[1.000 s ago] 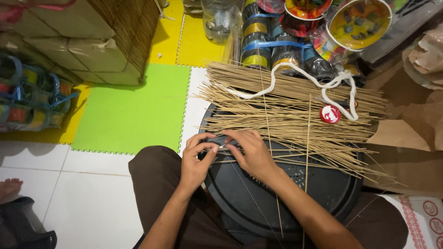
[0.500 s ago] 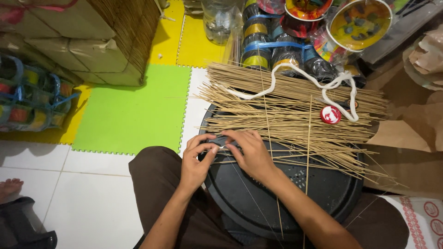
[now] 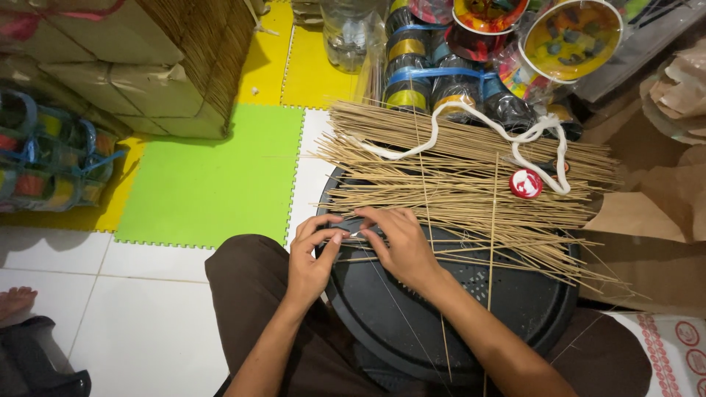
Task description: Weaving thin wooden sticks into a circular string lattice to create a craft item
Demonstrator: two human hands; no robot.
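Observation:
A round black tray (image 3: 515, 309) rests on my lap. Across its far half lies a wide heap of thin bamboo sticks (image 3: 471, 176). My left hand (image 3: 312, 257) and my right hand (image 3: 401, 242) meet at the tray's near left rim, fingertips pinched together on a thin stick end and something small between them that I cannot make out. A white cord (image 3: 507, 136) snakes over the heap, and a small red and white round tape roll (image 3: 526, 183) sits on the sticks at the right.
Green (image 3: 213, 176) and yellow (image 3: 316, 66) foam mats cover the white tile floor. Taped cardboard boxes (image 3: 125, 59) stand at the back left, bundled colourful reels (image 3: 44, 162) at the left. Stacked reels (image 3: 434, 66) and painted round kites (image 3: 573, 37) sit beyond the sticks. Brown paper (image 3: 662, 213) lies at right.
Both hands stay pinched at the same spot on the tray's rim; only the fingers shift slightly. The sticks, cord and tape roll have not moved.

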